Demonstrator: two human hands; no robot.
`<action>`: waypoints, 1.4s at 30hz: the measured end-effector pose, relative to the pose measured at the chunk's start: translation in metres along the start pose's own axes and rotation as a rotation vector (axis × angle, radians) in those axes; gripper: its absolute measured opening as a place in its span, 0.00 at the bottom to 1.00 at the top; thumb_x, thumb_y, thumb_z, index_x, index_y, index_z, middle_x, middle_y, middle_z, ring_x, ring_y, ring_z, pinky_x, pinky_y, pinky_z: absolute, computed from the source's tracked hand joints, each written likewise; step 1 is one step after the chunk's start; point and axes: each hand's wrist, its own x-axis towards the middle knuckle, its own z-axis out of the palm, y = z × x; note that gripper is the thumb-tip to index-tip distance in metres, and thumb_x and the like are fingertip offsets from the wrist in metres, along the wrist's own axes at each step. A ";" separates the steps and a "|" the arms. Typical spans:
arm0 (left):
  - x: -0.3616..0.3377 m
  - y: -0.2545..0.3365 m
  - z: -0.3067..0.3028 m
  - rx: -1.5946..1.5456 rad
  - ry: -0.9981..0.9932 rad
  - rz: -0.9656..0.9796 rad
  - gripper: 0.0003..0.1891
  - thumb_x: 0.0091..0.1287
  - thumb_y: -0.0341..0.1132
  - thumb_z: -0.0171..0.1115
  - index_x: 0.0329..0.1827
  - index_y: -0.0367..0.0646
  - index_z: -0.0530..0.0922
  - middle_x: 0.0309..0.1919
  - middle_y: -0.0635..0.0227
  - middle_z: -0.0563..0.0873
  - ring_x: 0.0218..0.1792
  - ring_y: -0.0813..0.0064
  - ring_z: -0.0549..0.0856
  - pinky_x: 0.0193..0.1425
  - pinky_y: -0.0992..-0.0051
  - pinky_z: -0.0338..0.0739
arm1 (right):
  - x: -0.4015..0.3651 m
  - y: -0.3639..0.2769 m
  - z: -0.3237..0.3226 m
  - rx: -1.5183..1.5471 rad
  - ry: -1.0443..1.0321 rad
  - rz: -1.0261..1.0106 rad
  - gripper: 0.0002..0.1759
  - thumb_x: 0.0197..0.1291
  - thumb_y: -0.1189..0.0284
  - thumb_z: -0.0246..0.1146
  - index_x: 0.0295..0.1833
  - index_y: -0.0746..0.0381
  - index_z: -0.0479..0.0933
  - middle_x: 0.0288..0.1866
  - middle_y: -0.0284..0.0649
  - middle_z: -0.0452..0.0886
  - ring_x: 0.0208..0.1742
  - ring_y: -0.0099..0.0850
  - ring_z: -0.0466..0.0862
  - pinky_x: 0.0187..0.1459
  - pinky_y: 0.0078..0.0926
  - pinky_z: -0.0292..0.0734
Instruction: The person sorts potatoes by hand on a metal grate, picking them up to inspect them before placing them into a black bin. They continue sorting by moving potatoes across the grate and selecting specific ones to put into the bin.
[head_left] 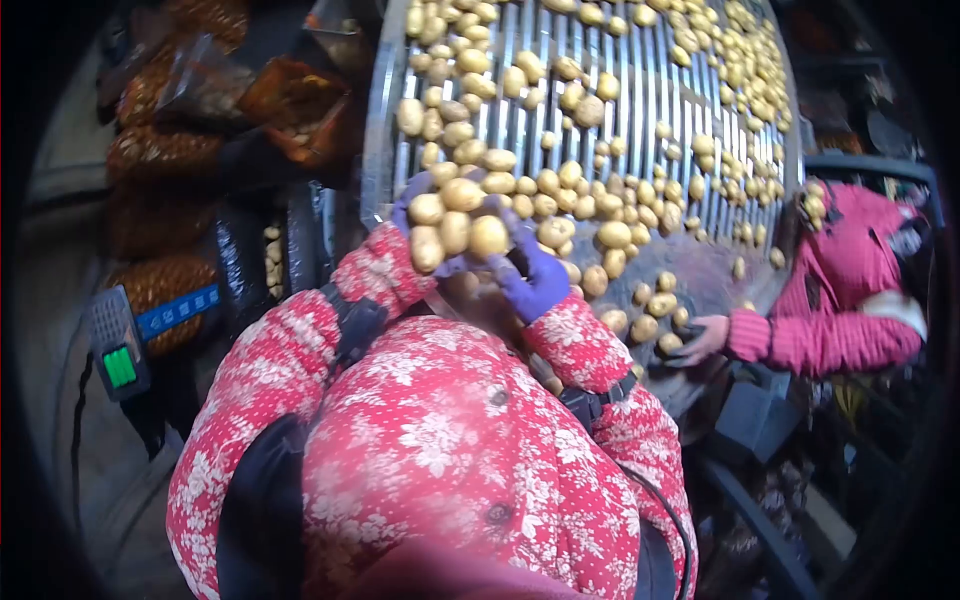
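Head view: at the near end of the roller conveyor (640, 100), a sloping bed of smooth, parallel, grey metal bars, both of the person's hands are raised together. The left hand (412, 192) and the right hand (538, 282) wear purple gloves of thin, rubbery material. Their fingers are curled into one cup round a handful of potatoes (455, 225), which sits just over the conveyor's near edge. The held potatoes are small, rounded to oval, with pale yellow, matt skin. The left hand is mostly hidden behind them.

The person's padded jacket (440, 440) is red cloth printed with white flowers and fills the space below the conveyor.

Loose potatoes (614, 235) of the same kind lie scattered over the bars, thickest along the conveyor's far right side.

At the conveyor's near right corner a co-worker's hand (703, 338), coming from a ribbed pink-red sleeve (820, 340), rests beside a few potatoes.

Left of the conveyor lie orange net sacks (160, 285), bulging and knobbly. Below them is a dark box (118, 360) with a green square on it and a blue strip (178, 310). Its writing is too blurred to read.
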 end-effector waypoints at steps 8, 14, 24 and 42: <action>-0.048 0.000 -0.059 0.805 -0.182 0.123 0.21 0.78 0.34 0.39 0.72 0.43 0.63 0.62 0.67 0.75 0.54 0.80 0.78 0.50 0.81 0.80 | -0.014 0.048 -0.093 -0.824 0.346 -0.118 0.27 0.52 0.70 0.70 0.60 0.60 0.75 0.46 0.44 0.83 0.50 0.45 0.82 0.52 0.35 0.79; -0.057 -0.013 -0.042 -0.089 0.272 -0.001 0.21 0.79 0.34 0.34 0.71 0.40 0.62 0.60 0.66 0.76 0.51 0.78 0.79 0.50 0.78 0.82 | 0.029 0.058 -0.122 -0.823 0.176 0.186 0.25 0.57 0.65 0.68 0.60 0.59 0.76 0.44 0.41 0.82 0.43 0.40 0.82 0.46 0.33 0.80; -0.034 -0.031 -0.076 -0.325 -0.121 -0.277 0.20 0.77 0.35 0.42 0.69 0.38 0.68 0.61 0.60 0.78 0.56 0.73 0.81 0.58 0.65 0.80 | 0.002 0.027 -0.027 0.233 -0.109 0.132 0.20 0.65 0.74 0.62 0.62 0.64 0.73 0.55 0.42 0.82 0.55 0.34 0.83 0.54 0.35 0.81; -0.202 0.042 -0.123 -0.339 0.222 0.162 0.23 0.77 0.43 0.43 0.70 0.43 0.67 0.61 0.57 0.75 0.57 0.62 0.79 0.61 0.56 0.75 | -0.013 -0.009 0.074 0.351 -0.348 0.407 0.27 0.74 0.58 0.53 0.70 0.63 0.69 0.39 0.35 0.81 0.38 0.26 0.81 0.44 0.24 0.79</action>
